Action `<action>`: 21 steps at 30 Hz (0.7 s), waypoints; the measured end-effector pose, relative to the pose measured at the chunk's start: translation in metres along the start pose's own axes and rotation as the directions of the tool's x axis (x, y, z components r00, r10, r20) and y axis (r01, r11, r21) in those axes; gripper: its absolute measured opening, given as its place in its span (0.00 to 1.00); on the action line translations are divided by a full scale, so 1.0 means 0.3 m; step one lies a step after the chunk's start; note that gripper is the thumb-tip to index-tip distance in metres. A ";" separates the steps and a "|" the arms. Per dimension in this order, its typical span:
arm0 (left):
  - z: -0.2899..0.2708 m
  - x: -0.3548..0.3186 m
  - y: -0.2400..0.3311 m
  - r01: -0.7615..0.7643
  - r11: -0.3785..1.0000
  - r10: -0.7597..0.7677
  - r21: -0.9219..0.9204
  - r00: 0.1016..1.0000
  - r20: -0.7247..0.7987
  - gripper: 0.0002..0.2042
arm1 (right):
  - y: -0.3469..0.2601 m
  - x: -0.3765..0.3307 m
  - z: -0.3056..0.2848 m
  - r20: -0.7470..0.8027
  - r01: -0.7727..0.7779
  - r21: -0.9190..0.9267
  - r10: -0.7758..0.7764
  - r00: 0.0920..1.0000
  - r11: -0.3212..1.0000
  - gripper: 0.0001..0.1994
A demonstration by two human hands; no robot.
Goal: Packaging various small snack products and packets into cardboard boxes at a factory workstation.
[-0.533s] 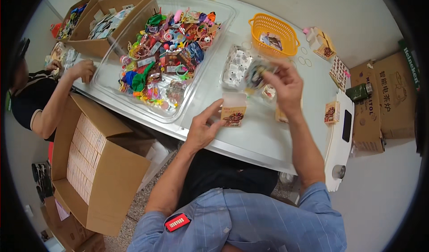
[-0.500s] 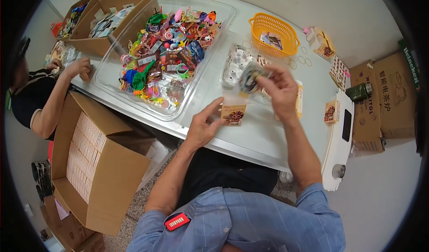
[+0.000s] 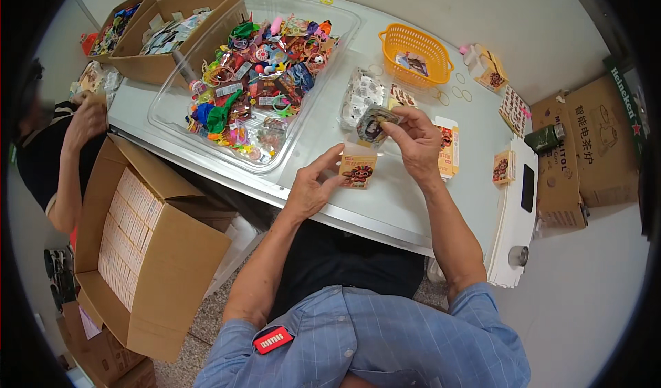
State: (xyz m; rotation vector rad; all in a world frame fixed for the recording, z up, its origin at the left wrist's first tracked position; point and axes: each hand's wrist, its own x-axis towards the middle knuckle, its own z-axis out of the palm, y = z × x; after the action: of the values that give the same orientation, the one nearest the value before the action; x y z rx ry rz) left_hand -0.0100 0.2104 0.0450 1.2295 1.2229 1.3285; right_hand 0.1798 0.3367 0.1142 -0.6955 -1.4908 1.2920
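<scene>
My left hand (image 3: 316, 183) steadies a small orange-and-cream printed carton (image 3: 357, 170) upright at the table's near side, thumb and fingers at its left edge. Its top is open, with a pale flap standing up behind. Just above that opening, my right hand (image 3: 416, 144) pinches a small clear packet (image 3: 372, 124) with a dark round thing inside; I cannot make out its kind. Behind the packet lies a clear bag of white patterned pieces (image 3: 361, 93), beside a small printed card (image 3: 402, 97). Right of my right hand rests another orange-and-white carton (image 3: 447, 148), partly covered by it.
A large clear tray (image 3: 307, 118) of colourful toys and packets fills the left centre. A yellow basket (image 3: 415, 77) and rubber bands (image 3: 443, 98) are at the back. A cardboard box (image 3: 177, 285) of small cartons stands lower left. Another person's hand (image 3: 88, 121) works at far left.
My right hand has brought the packet down and slightly left, to the carton's opening. My left hand stays at the carton. The other person's arm has moved left.
</scene>
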 end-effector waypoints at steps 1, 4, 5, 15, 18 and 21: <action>0.000 0.000 -0.006 -0.007 1.000 0.007 0.009 1.000 0.003 0.32 | 0.014 0.001 -0.002 0.037 0.033 -0.050 -0.032 0.999 0.998 0.15; 0.006 0.006 -0.006 -0.006 0.999 0.006 -0.037 1.000 -0.004 0.32 | 0.055 -0.004 -0.009 0.073 0.082 -0.133 -0.073 0.995 0.988 0.14; 0.005 0.006 -0.005 -0.006 0.999 0.005 -0.035 1.000 -0.009 0.32 | 0.059 -0.001 -0.005 0.074 0.097 -0.165 -0.086 0.994 0.982 0.14; 0.003 0.000 -0.011 -0.008 1.000 0.008 -0.019 1.000 -0.003 0.32 | -0.011 0.000 -0.023 0.321 0.206 -0.402 -0.074 0.944 0.892 0.08; 0.006 0.003 -0.015 -0.035 0.999 0.035 -0.002 0.999 -0.010 0.32 | -0.052 -0.021 -0.015 0.534 0.556 -0.590 -0.234 0.813 0.585 0.06; 0.002 0.006 -0.021 -0.044 0.999 0.044 0.013 0.999 -0.013 0.32 | -0.052 0.017 -0.040 0.285 0.363 -0.627 -0.232 0.930 0.689 0.07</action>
State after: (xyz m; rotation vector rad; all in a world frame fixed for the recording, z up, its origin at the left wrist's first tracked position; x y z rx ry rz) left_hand -0.0096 0.2128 0.0387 1.2649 1.2215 1.3643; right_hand 0.1921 0.3416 0.1298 -0.7480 -2.1620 0.5404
